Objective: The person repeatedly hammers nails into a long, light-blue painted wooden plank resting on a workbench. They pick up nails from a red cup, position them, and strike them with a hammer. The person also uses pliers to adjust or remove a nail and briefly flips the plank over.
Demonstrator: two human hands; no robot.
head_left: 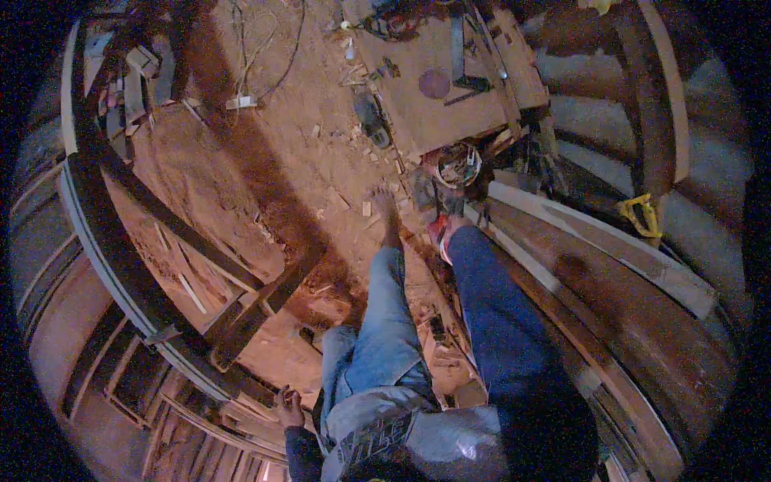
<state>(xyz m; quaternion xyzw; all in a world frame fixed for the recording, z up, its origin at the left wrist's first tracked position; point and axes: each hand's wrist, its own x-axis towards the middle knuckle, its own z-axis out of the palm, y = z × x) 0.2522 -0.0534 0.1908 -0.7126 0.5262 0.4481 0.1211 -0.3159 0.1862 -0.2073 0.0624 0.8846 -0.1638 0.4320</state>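
My left hand hangs low beside my jeans, its fingers loosely apart and nothing seen in them. My right arm stretches forward in a dark blue sleeve. At its end my right hand is small and dim, next to a red thing with a white stripe; its fingers cannot be made out. Just beyond lies a dark object, its kind unclear. A round bucket full of mixed small items stands a little past the hand, by the near corner of a wooden board.
On the board lie a reddish disc and a metal square. Long planks run along the right, with a yellow-handled saw. Wooden framing stands left. Scraps litter the earth floor; a white power strip trails cables.
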